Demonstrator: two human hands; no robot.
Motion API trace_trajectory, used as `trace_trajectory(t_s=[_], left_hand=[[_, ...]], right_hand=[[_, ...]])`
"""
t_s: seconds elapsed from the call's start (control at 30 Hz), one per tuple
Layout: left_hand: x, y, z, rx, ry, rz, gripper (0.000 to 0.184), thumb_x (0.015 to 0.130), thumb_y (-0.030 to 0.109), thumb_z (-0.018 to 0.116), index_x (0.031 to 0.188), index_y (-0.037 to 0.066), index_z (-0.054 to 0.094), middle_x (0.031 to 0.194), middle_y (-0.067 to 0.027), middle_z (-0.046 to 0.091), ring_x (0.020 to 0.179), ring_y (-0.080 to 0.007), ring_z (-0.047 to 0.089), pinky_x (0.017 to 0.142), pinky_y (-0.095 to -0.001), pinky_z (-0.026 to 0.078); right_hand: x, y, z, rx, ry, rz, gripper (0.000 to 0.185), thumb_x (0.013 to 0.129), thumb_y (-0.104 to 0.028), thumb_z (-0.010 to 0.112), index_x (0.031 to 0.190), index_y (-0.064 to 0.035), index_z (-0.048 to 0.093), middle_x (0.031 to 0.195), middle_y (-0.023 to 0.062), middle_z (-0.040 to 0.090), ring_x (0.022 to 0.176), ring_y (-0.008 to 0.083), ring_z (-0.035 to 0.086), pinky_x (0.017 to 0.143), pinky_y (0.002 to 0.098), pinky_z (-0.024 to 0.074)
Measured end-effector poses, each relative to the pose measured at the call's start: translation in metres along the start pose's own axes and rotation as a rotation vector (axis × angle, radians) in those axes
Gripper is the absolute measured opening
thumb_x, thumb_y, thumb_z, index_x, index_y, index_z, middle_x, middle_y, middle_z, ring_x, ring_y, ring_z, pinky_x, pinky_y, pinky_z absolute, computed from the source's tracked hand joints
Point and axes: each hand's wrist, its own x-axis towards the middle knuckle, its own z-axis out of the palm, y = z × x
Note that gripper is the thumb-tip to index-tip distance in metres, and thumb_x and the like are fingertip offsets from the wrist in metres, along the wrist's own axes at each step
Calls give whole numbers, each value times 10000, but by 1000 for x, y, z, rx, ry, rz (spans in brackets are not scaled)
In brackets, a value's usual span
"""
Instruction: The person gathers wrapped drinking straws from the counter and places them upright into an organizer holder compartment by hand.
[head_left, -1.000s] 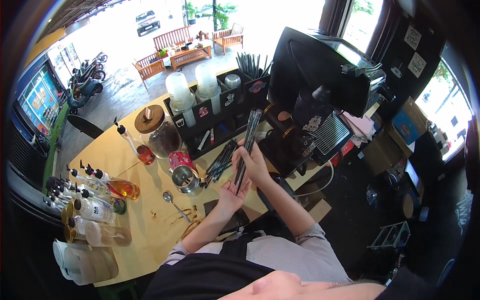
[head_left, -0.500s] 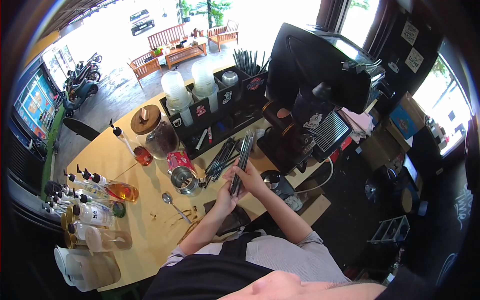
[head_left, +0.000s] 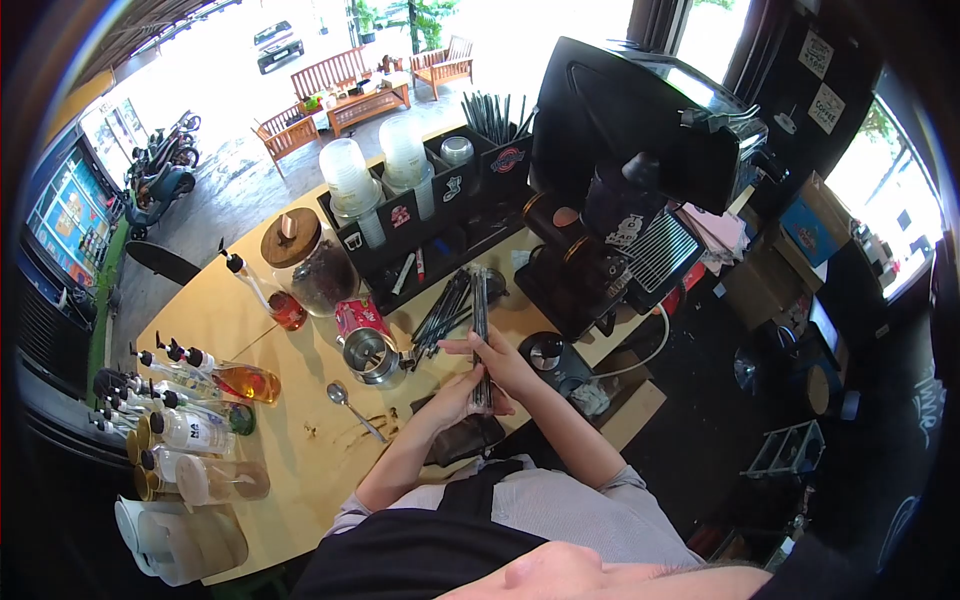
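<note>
A bundle of black straws (head_left: 481,310), seemingly in clear wrapping, stands nearly upright in front of me between both hands. My left hand (head_left: 458,393) is closed around its lower part. Higher up, my right hand (head_left: 503,362) grips it from the other side, fingers partly hidden behind the straws. More loose black straws (head_left: 440,315) lie on the wooden counter just left of the bundle. Beside them stands a metal pitcher (head_left: 371,357) with something inside, next to a red packet (head_left: 358,315). A dark pouch-like item (head_left: 462,440) lies beneath my hands.
A black organizer (head_left: 400,235) holds plastic cups (head_left: 405,150) and upright straws (head_left: 495,118). Pump bottles (head_left: 235,378) crowd the left side. A spoon (head_left: 350,407) lies near brown spills. The coffee machine (head_left: 630,130) stands at right, a lidded glass jar (head_left: 310,265) behind.
The straw bundle has turned more upright and come slightly lower between my hands. Some right-hand fingers have stretched out to the left past the straws.
</note>
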Motion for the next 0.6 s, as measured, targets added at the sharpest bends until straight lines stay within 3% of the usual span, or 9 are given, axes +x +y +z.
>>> trace_trajectory(t_s=[0.2,0.47,0.6], left_hand=[[-10,-4,4,16,-100,-101,368,976,366,420,1009,8,497,777,-125,615,768,-306,652,795,-421,528],[-20,-2,13,55,-117,-194,325,976,326,446,956,14,535,837,-141,637,844,-304,654,826,-413,524],[-26,-2,20,81,-131,-232,316,971,307,463,897,13,552,855,-141,638,862,-299,656,838,-413,525]], right_hand=[[-2,-7,-3,169,14,76,309,1000,-365,361,1079,-74,428,1157,182,617,1032,227,608,900,331,427],[2,-16,-18,297,-59,54,328,997,-360,367,1149,-82,452,1153,178,611,962,261,632,814,361,487],[9,-34,-31,415,167,-86,432,993,-350,382,1257,-12,428,1169,156,597,928,270,637,756,361,522]])
